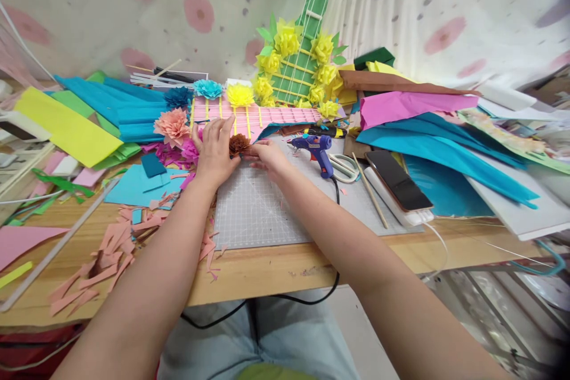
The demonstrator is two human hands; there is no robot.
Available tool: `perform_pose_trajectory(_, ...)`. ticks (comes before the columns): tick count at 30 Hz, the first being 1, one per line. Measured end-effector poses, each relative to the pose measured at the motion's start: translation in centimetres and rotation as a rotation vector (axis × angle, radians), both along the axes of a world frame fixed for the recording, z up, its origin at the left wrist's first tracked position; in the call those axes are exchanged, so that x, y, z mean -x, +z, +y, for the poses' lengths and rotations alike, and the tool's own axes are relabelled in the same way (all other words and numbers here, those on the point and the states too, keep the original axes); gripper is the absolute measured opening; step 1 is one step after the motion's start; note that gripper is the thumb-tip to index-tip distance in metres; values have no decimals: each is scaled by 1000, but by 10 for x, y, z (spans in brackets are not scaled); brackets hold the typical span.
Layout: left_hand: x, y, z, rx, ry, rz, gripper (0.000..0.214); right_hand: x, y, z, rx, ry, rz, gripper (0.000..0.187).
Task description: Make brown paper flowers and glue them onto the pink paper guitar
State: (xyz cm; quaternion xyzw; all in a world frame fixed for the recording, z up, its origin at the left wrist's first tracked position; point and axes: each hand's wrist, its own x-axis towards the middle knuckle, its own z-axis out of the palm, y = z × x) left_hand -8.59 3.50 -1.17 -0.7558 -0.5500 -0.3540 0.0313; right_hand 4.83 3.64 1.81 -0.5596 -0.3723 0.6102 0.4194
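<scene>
While the left fingers [227, 127] spread on the pink panel [254, 120], light pressure would suit the brown flower [239, 143] just right of them. Whether the right fingers [262, 151] pinch, I cannot tell.

A light-coloured wooden table [276, 270], its grain showing along the front edge, runs across the room from side to side. Behind the table hangs a pale curtain [155, 24], printed with large round pink and purple flowers and small greyish dots; it falls in soft pleats behind the table's right half and lies smoother behind the left. Below the table's front edge shows a patch of pale, smooth floor [367, 329]. Under the table's right end stands a rack of greyish bars [505, 309], and under its left end sits something red, only partly visible. Bright, even, whitish light covers the table.
</scene>
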Motion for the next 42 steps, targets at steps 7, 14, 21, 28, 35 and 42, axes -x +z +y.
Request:
perform_pose_trajectory(7, -3, 1, -3, -5, -19, -9, 79, -17, 4, -2, -34, -81, 42, 18)
perform_pose_trajectory(14, -24, 12, -19, -132, -86, -48, 51, -87, 21, -4, -499, -295, -211, 20)
perform_pose_trajectory(21, -54, -8, -18, 151, -425, 113, 37, -167, -20, 6, -751, -582, -449, 20)
perform_pose_trajectory(28, -53, -9, -19, 306, -339, 189, 39, -149, -43, -9, -603, -344, -619, 50)
perform_pose_trajectory(35, -50, -8, -19, 296, -284, 184, 39, -140, -37, -18, -438, -102, -890, 57)
perform_pose_trajectory(42, -46, -10, -17, 330, -245, 107, 37, -138, -39, -14, -339, -36, -1093, 35)
